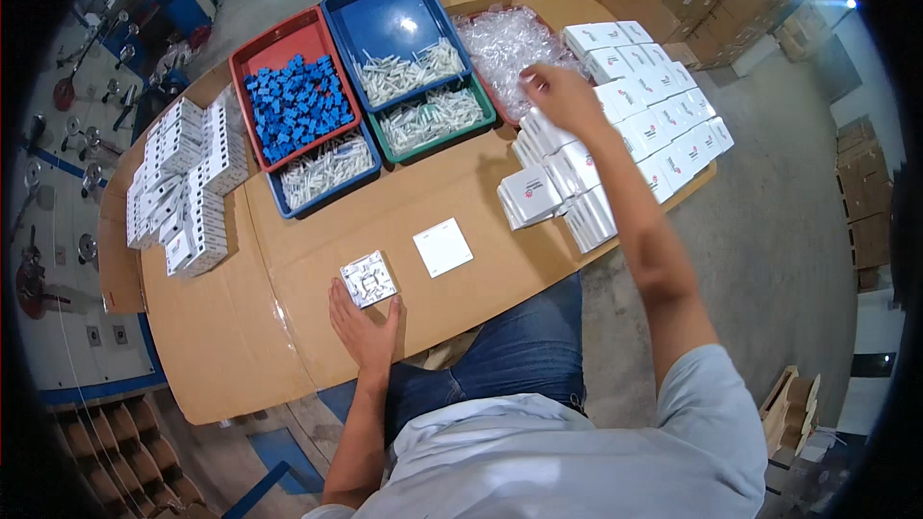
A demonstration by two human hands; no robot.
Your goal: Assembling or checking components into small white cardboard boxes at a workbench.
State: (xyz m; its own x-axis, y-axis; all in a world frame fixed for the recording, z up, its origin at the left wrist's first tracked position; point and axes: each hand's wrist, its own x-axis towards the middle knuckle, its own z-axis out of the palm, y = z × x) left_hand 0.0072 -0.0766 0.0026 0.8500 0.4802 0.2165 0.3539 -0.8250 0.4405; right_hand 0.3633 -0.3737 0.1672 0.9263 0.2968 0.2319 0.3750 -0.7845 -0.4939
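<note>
My left hand (363,329) lies at the near side of a small square white tray (368,279). Its fingers run along the left edge and its thumb rests by the near right corner. Small white and grey pieces fill that tray. Just right of it, a flat white square plate (443,248) rests on the cardboard, touched by neither hand. My right hand (556,94) is stretched out over a red tray (488,101) heaped with clear plastic pieces (510,43). Its fingers are curled together, and what they pinch, if anything, is too small to make out.
Stacked white boxes (663,125) stand at the right; white blocks with dark holes (187,183) at the left. A red tray of blue parts (298,106) and blue (385,10) and green (433,139) trays of white plugs line the back. Cardboard (221,346) covers the table.
</note>
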